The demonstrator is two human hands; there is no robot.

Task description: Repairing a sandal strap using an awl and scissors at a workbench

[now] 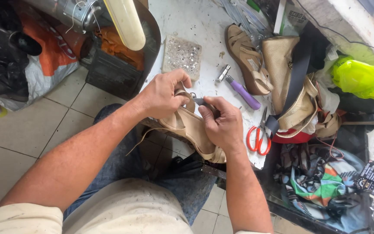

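Both hands close on 1 beige strappy sandal (191, 130), held at the near edge of the white worktable (195, 26) and partly over the person's lap. The left hand (163, 95) grips the sandal's upper straps from above, fingers curled and thumb pressed near a small dark piece at the strap. The right hand (224, 123) clamps the sandal's side and sole from the right, its fingertips pinching that same strap spot, so the shoe sits between the 2 palms. A loose strap end trails down to the left. On the table beyond lie a second sandal (247, 60), a purple-handled tool (243, 93), red-handled scissors (258, 136) and a speckled block (182, 55).
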